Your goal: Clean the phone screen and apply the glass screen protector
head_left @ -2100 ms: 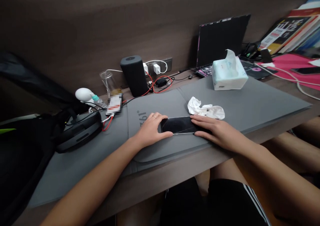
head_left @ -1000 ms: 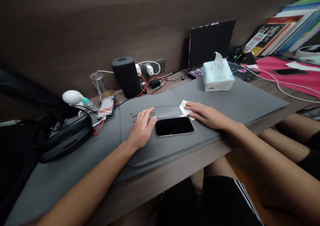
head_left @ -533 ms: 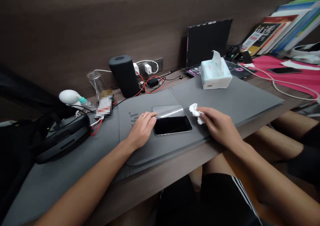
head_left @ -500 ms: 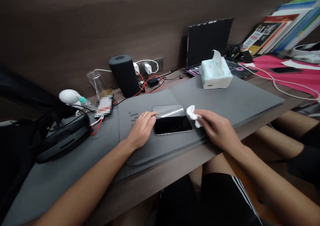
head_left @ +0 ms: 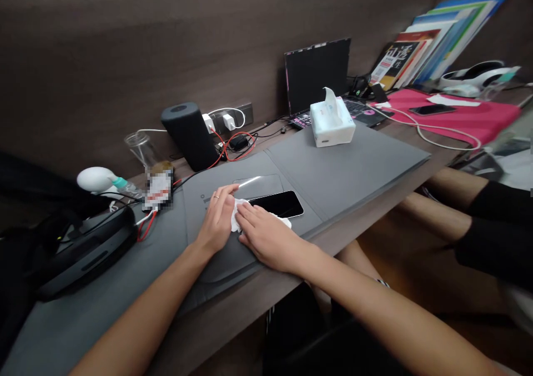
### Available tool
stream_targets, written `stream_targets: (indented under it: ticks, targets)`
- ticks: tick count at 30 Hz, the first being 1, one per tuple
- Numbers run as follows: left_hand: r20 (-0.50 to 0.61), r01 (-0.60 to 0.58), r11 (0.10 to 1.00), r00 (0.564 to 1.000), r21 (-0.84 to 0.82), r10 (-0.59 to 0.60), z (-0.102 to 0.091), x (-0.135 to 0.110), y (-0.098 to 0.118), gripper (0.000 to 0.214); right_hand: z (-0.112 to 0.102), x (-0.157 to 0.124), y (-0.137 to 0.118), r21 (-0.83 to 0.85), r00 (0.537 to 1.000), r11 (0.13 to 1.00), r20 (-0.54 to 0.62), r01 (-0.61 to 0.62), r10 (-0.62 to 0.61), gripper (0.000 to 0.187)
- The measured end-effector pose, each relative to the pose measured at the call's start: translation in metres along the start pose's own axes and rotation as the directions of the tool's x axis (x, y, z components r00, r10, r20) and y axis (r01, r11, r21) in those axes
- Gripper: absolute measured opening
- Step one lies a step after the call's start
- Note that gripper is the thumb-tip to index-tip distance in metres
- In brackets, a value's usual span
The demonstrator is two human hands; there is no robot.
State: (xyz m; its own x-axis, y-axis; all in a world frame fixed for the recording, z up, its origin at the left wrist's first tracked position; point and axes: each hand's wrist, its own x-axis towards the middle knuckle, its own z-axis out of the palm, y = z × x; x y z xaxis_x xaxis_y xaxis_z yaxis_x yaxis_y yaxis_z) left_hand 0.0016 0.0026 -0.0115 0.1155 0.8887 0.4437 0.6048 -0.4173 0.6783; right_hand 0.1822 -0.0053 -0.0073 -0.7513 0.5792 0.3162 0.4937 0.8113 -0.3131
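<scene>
A smartphone (head_left: 278,203) with a dark screen lies on the grey desk mat, its left end covered. My right hand (head_left: 266,234) presses a crumpled white tissue (head_left: 235,220) flat over that left end, and a bit of tissue shows below the palm. At the phone's left end rests my left hand (head_left: 216,217), wearing a ring, its fingers stretched forward beside the tissue. Whether its fingertips touch the phone is hidden. Just behind the phone lies a clear rectangular sheet (head_left: 262,183), shiny along its far side.
A tissue pack (head_left: 332,126) stands on the mat (head_left: 375,148) before an opened laptop (head_left: 318,76). Leftward are a black speaker (head_left: 189,137), cables, a glass jar (head_left: 141,148) and a black headset (head_left: 91,254). Books (head_left: 433,43) and another phone (head_left: 433,110) are right. Another person's legs (head_left: 445,204) show at right.
My right hand has moved left with the tissue, from beside the phone's right end onto its left end. My left hand stays near the left end. The view has shifted right.
</scene>
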Motion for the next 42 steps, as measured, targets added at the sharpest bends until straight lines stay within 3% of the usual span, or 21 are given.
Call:
stream_targets:
  ticks: [4,9,12,17,21,25,28,31,36,39,42]
  targets:
    - [0.025,0.003,1.000,1.000,0.008,-0.004,-0.001,-0.001,0.000,0.052,-0.008,-0.014,0.014,0.013,1.000,1.000,0.006,0.005,-0.005,0.048]
    - [0.057,0.006,1.000,0.998,0.030,-0.008,0.000,0.000,0.002,0.052,-0.038,-0.058,0.053,-0.037,0.993,0.992,-0.038,-0.117,0.116,0.048]
    - [0.074,0.008,1.000,0.997,0.027,-0.010,-0.001,0.001,0.005,0.052,-0.046,-0.071,0.063,-0.078,0.983,0.980,-0.024,-0.185,0.184,0.048]
    - [0.075,0.009,0.999,0.997,0.042,-0.012,0.000,0.001,0.006,0.052,-0.033,-0.047,0.046,-0.169,0.969,0.954,-0.050,-0.248,0.243,0.053]
    - [0.079,0.007,0.999,0.997,0.051,-0.011,0.001,0.001,0.004,0.048,-0.016,-0.017,0.026,-0.136,0.982,0.973,-0.064,-0.187,0.179,0.056]
    - [0.113,-0.026,0.997,0.993,0.068,0.019,0.001,0.001,0.005,0.043,-0.013,-0.013,0.021,-0.014,0.999,0.999,-0.022,-0.045,0.045,0.045]
    - [0.166,-0.091,0.993,0.983,0.079,0.077,0.000,0.001,0.010,0.038,-0.023,-0.023,0.023,0.174,0.999,0.985,-0.031,0.018,-0.013,0.035]
    - [0.174,-0.158,0.985,0.974,0.074,0.143,-0.001,0.001,0.017,0.037,-0.032,-0.027,0.024,0.351,0.985,0.935,-0.136,-0.052,0.106,0.027]
    - [0.182,-0.248,0.967,0.955,0.061,0.234,-0.001,-0.001,0.021,0.029,-0.031,-0.001,0.010,0.560,0.872,0.818,-0.330,-0.127,0.361,0.020]
    - [0.120,-0.200,0.975,0.975,0.096,0.188,0.002,-0.003,0.016,0.027,-0.024,0.019,-0.003,0.673,0.826,0.732,-0.349,-0.109,0.443,0.017]
    - [0.068,-0.124,0.990,0.991,0.072,0.119,0.005,-0.006,0.010,0.046,-0.015,0.032,-0.013,0.721,0.809,0.693,-0.398,-0.015,0.433,0.016]
